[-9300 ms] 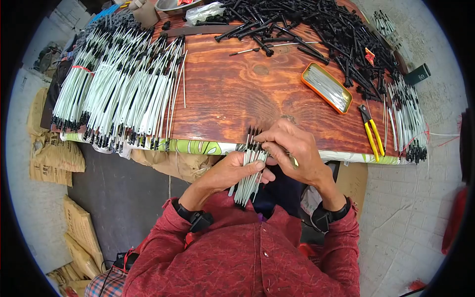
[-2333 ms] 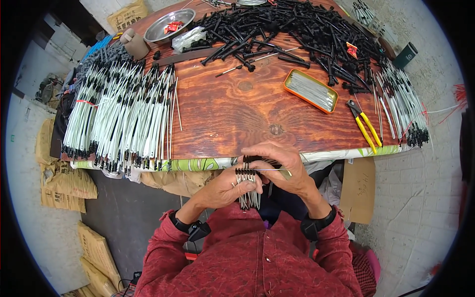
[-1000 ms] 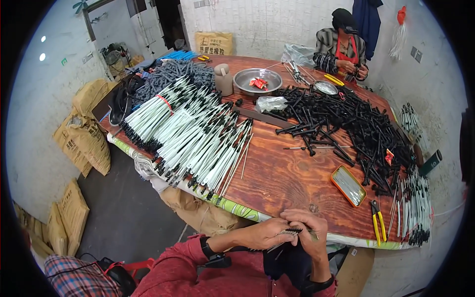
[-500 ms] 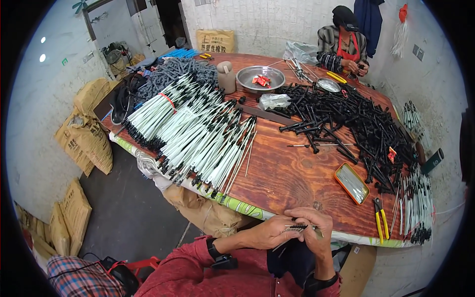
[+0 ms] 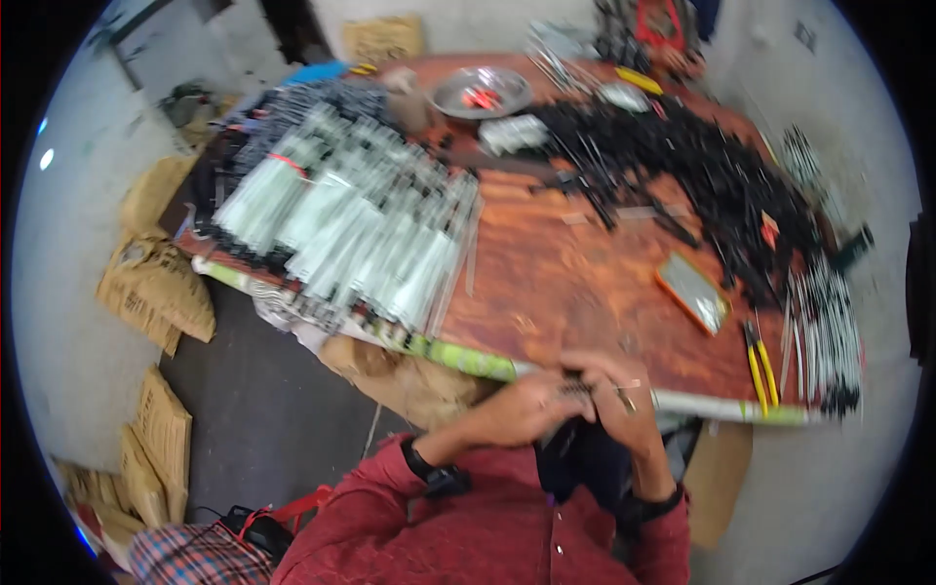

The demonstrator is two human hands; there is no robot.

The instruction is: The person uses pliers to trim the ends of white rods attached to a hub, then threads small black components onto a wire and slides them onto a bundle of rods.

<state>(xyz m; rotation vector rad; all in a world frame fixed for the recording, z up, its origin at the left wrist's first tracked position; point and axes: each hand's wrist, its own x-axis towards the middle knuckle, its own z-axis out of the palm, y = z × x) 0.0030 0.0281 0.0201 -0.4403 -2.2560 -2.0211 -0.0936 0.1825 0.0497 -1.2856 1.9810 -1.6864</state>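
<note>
Both hands meet in front of my body, just off the near edge of the table (image 5: 546, 292). Fingers bent, my left hand (image 5: 522, 408) closes on a small dark ribbed piece (image 5: 578, 388) with thin rods, blurred by motion. My right hand (image 5: 629, 400) is closed around the same piece from the other side; a thin pale rod end (image 5: 627, 385) shows at its fingers. The fingers hide most of the piece. Ahead and to the right lies an orange-rimmed tin (image 5: 692, 292) with shiny thin pieces. Yellow-handled pliers (image 5: 762, 370) lie near the right edge.
White rods with black ends (image 5: 341, 219) are heaped at left, with grey parts (image 5: 331, 102) behind. Black plastic parts (image 5: 673, 146) spread over the right; more white rods (image 5: 824, 336) stand at the far right. A metal bowl (image 5: 448, 97) and a co-worker (image 5: 663, 34) are at the back.
The whole view has shifted, the table and its heaps sitting higher in the picture and blurred. Both hands stay together on the small piece.
</note>
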